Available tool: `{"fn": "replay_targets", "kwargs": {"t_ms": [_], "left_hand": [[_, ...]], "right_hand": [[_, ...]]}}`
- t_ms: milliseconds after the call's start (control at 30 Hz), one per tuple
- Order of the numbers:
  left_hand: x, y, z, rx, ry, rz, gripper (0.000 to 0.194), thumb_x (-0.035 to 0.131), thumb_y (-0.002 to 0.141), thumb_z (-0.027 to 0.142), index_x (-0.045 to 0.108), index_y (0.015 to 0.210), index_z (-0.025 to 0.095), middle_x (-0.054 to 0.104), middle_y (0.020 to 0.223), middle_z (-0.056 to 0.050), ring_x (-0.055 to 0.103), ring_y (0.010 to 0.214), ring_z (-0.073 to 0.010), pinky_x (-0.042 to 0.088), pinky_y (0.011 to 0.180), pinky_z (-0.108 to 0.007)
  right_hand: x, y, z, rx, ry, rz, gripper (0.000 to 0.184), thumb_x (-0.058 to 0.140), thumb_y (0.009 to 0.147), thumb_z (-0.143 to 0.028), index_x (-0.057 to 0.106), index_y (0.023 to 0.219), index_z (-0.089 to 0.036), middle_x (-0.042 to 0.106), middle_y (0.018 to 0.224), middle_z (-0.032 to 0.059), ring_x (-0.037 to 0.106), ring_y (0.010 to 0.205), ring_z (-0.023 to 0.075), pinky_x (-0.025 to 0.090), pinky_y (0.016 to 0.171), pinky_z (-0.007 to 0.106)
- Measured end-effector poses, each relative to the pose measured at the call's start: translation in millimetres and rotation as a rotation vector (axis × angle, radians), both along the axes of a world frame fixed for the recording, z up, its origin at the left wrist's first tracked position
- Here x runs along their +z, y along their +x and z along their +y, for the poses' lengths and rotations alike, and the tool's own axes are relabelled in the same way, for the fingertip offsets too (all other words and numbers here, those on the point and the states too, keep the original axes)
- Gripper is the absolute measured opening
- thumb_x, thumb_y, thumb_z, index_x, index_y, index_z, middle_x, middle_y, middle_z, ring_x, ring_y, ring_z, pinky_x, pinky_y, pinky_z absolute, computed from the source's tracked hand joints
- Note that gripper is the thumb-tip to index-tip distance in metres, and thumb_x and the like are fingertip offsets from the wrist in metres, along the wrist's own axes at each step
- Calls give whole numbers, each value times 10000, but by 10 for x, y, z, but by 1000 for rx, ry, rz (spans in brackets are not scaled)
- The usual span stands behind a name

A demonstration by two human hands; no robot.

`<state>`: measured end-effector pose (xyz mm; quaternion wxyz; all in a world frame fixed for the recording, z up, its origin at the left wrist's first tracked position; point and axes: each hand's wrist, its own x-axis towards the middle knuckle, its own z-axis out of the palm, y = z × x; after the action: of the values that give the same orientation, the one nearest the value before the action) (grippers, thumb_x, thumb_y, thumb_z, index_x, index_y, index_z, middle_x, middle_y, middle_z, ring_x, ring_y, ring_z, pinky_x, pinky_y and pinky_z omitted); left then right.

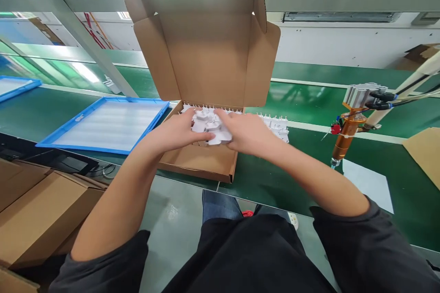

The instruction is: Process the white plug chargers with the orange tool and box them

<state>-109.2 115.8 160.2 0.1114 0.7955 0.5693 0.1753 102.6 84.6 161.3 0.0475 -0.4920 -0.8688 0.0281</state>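
Note:
Both hands grip a cluster of white moulded plastic parts (211, 126) above an open cardboard box (195, 162). My left hand (177, 130) is closed on the cluster's left side, its thumb along the near edge. On the opposite side, my right hand (249, 132) is closed round the right end, fingers pointing inward. Behind the cluster, a row of small white pegs shows along the box's back edge; what lies beneath is partly hidden by my hands. More white plastic parts with pegs (279, 127) lie on the green bench just right of the box, partly behind my right hand.
The box's tall lid (209, 55) stands upright at the back. To the left lies a blue-framed white panel (110, 123). An orange cylindrical tool (347, 132) hangs at right above a white sheet (369, 183). Cardboard boxes (44, 210) are stacked at lower left.

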Motion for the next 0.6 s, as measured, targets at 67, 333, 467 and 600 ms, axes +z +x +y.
{"fn": "replay_targets", "kwargs": {"t_ms": [67,333,467,600], "left_hand": [[120,352,-124,-130,-109,13,759,731,771,590,527,1364,164,734,901,-54,717,788,-272,515,676,-316],[-808,1517,-760,-207,-295,140,790,588,913,485,308,1502,39,750,1018,-200,727,899,-374,482,663,-335],[-1149,1574,-623,-61,-450,123,733,543,942,494,312,1489,63,727,1127,-215,707,1025,-380,508,735,-340],[-1313,1458,-400,59,-487,-22,727,566,928,532,342,1472,105,695,1222,-204,684,1089,-366,522,811,-353]], "right_hand": [[69,358,-201,-82,31,8,706,589,868,-310,269,1491,-216,659,1283,144,687,952,321,485,721,333],[-908,1289,-769,-267,-234,-71,789,613,817,-304,299,1536,-220,601,1413,130,698,1036,334,522,736,361],[-1198,1249,-537,-233,-266,-28,793,635,811,-259,316,1534,-200,629,1367,128,696,1064,325,536,763,362],[-1198,1171,-364,-206,-189,55,788,690,810,-248,346,1518,-206,603,1375,139,666,1118,312,567,755,357]]}}
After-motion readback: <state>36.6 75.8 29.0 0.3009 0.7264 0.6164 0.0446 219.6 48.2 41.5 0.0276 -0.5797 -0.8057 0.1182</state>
